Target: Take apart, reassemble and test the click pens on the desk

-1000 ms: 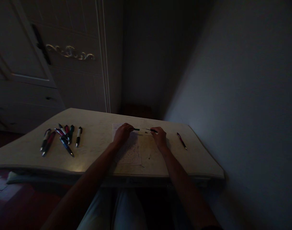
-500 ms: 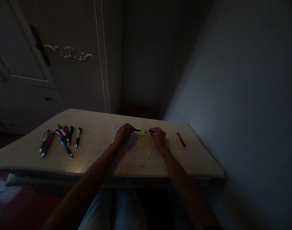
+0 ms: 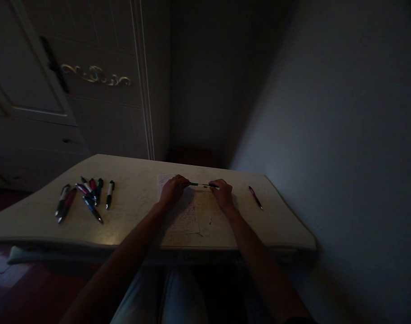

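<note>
My left hand [image 3: 172, 191] is closed in a pinch on a green pen barrel [image 3: 194, 183], which points to the right. Opposite it, my right hand [image 3: 222, 193] pinches a dark pen part [image 3: 212, 185]. A thin rod, probably the refill, spans the gap between the two parts in one line. Just below that gap lies a small dark piece [image 3: 205, 187], too small to name. Under my left hand and forearm is a sheet of paper [image 3: 187, 220] covered in writing. Fingers hide most of both pen parts.
Several pens [image 3: 91, 193] lie in a loose group on the left of the pale table [image 3: 134, 180]. One dark red pen [image 3: 256, 198] lies alone on the right. A wall [image 3: 327, 148] borders the table's right side; a cabinet [image 3: 107, 121] stands behind at left.
Both hands keep their hold on the pen parts in nearly the same place. The view has shifted very slightly; the pens on the table have not moved.
</note>
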The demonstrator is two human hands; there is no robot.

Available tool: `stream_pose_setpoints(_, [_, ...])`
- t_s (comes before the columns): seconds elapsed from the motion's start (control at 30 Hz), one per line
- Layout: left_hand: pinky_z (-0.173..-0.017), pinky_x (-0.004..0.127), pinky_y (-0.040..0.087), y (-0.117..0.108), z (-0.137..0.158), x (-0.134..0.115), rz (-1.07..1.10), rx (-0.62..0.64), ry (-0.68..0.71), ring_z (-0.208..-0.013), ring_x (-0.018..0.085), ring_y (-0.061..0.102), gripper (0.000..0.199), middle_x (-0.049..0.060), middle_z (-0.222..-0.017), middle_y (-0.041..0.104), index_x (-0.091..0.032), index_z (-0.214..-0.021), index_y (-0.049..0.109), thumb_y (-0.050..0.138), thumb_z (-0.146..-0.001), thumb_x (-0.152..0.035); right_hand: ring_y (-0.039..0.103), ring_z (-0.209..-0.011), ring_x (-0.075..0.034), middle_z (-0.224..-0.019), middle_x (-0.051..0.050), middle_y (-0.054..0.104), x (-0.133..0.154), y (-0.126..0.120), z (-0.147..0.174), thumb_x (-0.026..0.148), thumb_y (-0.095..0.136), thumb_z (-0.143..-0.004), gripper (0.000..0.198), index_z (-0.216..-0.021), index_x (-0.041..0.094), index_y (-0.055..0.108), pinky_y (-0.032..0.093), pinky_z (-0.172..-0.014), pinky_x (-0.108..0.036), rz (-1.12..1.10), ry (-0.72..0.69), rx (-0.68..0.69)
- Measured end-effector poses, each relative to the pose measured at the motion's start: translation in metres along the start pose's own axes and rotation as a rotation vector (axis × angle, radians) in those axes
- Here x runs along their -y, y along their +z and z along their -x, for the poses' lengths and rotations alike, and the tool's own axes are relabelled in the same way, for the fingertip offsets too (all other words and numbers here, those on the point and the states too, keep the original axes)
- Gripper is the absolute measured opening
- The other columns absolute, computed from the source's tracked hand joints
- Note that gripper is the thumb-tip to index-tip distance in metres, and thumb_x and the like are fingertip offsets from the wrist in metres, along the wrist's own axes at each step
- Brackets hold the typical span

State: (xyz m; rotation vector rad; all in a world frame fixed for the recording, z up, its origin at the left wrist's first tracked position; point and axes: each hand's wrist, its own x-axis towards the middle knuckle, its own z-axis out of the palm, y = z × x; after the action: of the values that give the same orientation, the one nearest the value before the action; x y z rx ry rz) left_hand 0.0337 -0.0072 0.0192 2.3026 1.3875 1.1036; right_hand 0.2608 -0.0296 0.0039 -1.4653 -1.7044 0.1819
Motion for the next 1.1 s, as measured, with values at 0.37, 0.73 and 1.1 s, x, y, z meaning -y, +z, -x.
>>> stream_pose_setpoints(0.37, [-0.08, 0.032, 0.048, 0.003, 0.0, 0.0, 0.068, 0.001, 0.07, -0.083, 0.02, 0.064, 0.018, 0.007, -0.093, 0.068, -0.021, -0.088, 0.073, 0.055, -0.087, -0.023, 0.065, -0.092, -0.02, -0.095, -0.006, 0.071, 0.005, -0.001, 0.0, 0.012, 0.064, -0.08, 0.02, -0.092, 0.022, 0.075, 0.047, -0.091, -0.036, -0.032, -0.095, 0.027])
stream_pose_setpoints(0.73, [-0.082, 0.032, 0.049, 0.008, 0.002, -0.002, 0.187, 0.056, 0.173, -0.084, 0.019, 0.064, 0.016, 0.005, -0.091, 0.067, -0.02, -0.087, 0.072, 0.057, -0.083, -0.017, 0.065, -0.086, -0.02, -0.089, -0.006, 0.07, 0.009, 0.003, 0.0, 0.014, 0.066, -0.08, 0.017, -0.091, 0.021, 0.077, 0.05, -0.083, -0.034, -0.069, -0.201, 0.092])
stream_pose_setpoints(1.1, [-0.077, 0.033, 0.054, 0.009, 0.0, -0.006, 0.442, -0.054, 0.006, -0.082, 0.02, 0.067, 0.019, 0.007, -0.091, 0.073, -0.019, -0.091, 0.071, 0.069, -0.077, -0.032, 0.065, -0.085, -0.019, -0.088, -0.004, 0.07, 0.014, 0.0, 0.001, 0.015, 0.067, -0.079, 0.018, -0.091, 0.023, 0.076, 0.051, -0.082, -0.033, -0.169, -0.169, 0.114])
